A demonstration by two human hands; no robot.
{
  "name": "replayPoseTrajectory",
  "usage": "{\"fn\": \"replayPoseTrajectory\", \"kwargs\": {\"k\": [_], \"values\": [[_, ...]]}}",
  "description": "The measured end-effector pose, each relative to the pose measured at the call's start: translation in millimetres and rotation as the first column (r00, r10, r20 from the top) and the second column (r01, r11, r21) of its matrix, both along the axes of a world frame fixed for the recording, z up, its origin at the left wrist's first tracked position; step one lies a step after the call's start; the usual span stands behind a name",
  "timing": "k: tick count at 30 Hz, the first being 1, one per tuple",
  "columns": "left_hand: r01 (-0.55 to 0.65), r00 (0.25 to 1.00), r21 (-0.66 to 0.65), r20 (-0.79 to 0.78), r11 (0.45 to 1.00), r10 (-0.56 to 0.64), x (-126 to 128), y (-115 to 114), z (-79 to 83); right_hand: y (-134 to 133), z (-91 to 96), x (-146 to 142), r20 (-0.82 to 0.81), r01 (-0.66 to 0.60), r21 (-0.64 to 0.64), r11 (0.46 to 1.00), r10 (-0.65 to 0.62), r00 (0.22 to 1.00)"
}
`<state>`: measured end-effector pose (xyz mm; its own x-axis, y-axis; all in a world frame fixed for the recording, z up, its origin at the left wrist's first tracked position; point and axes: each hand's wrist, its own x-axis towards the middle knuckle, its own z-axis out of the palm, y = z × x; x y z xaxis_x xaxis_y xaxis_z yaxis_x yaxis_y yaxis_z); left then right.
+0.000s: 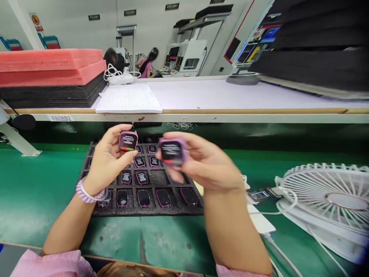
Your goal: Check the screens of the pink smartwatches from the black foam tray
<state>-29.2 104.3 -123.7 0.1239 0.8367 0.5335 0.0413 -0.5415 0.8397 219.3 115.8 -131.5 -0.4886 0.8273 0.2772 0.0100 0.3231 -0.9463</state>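
My left hand (pixel 108 159) is closed around a small purple watch body (pixel 128 141) with a lit screen, held above a black foam tray (pixel 173 209). My right hand (pixel 206 163) grips a second purple watch body (pixel 172 151), blurred by motion, screen facing me. Both hands hover over the tray, whose pockets hold several more purple watch bodies (pixel 143 198); a few pockets near the middle are bare.
The tray lies on a green belt (pixel 34 188). A white fan (pixel 328 202) lies flat at the right, with a cable and a small device (pixel 261 195) beside it. A shelf above carries lined paper (pixel 128 99), pink and black foam stacks (pixel 52 75). Two people sit far behind.
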Motion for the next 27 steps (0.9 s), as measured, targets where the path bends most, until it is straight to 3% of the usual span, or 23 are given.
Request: {"fn": "replayPoseTrajectory", "kwargs": {"k": [3,5,12,18,27], "values": [[0.035,0.997,-0.122,0.075,0.992,-0.026,7.2,15.8,-11.9,22.5,-3.4,-18.9,-0.306,-0.224,-0.152,0.963,0.17,0.937],[0.055,0.994,-0.168,0.107,0.984,-0.037,8.7,21.4,-16.8,32.0,-7.8,-25.6,-0.39,-0.255,-0.233,0.938,0.149,0.908],[0.052,0.992,-0.2,0.127,0.978,-0.026,12.3,21.0,-14.9,33.5,-12.1,-29.5,-0.358,-0.149,-0.198,0.969,0.07,0.931],[0.14,0.98,-0.215,0.172,0.966,-0.104,15.9,14.7,-14.0,32.3,-11.2,-36.4,-0.348,-0.102,-0.179,0.979,0.034,0.937],[0.095,0.986,-0.24,0.155,0.966,-0.058,14.1,13.5,-13.8,32.2,-13.6,-41.2,-0.371,-0.046,-0.165,0.985,-0.018,0.929]]}}
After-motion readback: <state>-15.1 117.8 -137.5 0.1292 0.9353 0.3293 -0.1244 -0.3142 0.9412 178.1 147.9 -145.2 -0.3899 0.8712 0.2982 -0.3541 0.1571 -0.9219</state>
